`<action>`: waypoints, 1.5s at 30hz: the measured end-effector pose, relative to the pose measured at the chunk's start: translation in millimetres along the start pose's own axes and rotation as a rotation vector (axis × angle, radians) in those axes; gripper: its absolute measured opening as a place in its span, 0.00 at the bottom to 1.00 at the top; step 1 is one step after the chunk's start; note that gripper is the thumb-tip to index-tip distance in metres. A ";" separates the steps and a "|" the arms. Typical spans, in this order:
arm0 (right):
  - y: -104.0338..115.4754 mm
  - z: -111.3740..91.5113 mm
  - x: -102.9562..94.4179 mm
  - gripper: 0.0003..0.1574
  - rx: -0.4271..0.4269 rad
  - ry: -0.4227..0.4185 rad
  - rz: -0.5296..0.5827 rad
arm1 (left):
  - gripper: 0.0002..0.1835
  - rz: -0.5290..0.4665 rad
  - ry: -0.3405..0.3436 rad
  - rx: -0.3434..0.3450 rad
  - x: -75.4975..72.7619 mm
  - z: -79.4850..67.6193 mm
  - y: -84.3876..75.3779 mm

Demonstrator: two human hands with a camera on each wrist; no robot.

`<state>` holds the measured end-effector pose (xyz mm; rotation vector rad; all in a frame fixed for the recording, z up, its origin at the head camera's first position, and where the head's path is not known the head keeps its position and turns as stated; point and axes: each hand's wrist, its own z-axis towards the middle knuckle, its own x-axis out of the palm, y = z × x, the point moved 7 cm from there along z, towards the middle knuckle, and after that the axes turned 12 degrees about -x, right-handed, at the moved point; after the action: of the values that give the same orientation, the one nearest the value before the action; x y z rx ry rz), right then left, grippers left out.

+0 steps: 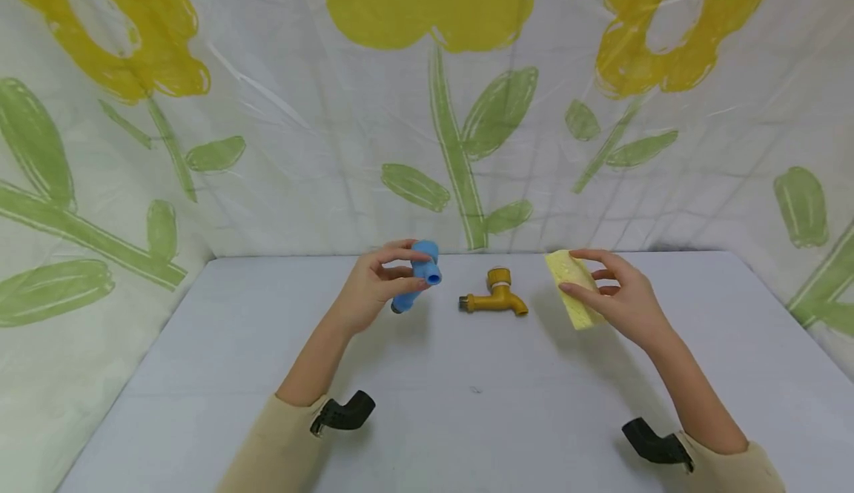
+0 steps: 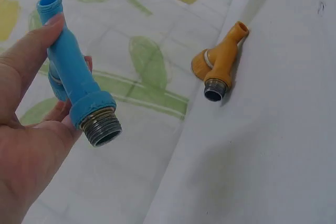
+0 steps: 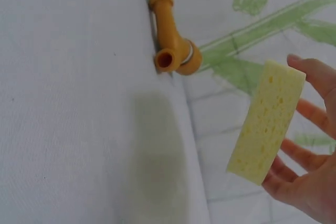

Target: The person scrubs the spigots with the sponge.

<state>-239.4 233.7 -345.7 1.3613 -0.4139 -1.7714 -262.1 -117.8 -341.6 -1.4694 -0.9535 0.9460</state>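
Note:
My left hand (image 1: 373,285) grips a blue faucet (image 1: 419,274) above the table, fingers on one side and thumb on the other. In the left wrist view the blue faucet (image 2: 79,72) is tilted, its threaded metal end pointing down toward the camera. On the right, my right hand (image 1: 623,293) holds a pale yellow sponge (image 1: 575,289) up off the table, pinched between thumb and fingers. The sponge's holes (image 3: 270,121) show in the right wrist view. Between the hands a yellow faucet (image 1: 495,296) lies on the table, its spout turned right and its threaded end left.
The white table (image 1: 467,419) runs back to a white curtain (image 1: 287,167) painted with yellow flowers and green leaves. A black curved piece sits at each wrist, the left one (image 1: 347,411) and the right one (image 1: 647,441), over the beige sleeves.

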 end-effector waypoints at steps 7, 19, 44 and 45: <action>-10.0 4.6 -2.0 0.36 0.002 -0.034 -0.146 | 0.17 0.215 -0.069 0.000 -9.2 9.2 8.7; -31.2 9.5 2.3 0.39 0.037 -0.032 -0.195 | 0.13 0.519 -0.097 0.009 -6.7 27.5 25.2; -60.9 9.9 19.1 0.41 0.130 0.037 -0.169 | 0.12 0.685 -0.057 -0.031 -4.5 41.9 51.4; -61.9 9.9 19.4 0.41 0.132 0.034 -0.166 | 0.12 0.685 -0.056 -0.028 -4.3 42.3 51.9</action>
<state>-275.2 252.9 -397.3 1.5550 -0.4154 -1.8796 -299.7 -111.3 -396.7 -1.8429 -0.4924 1.4693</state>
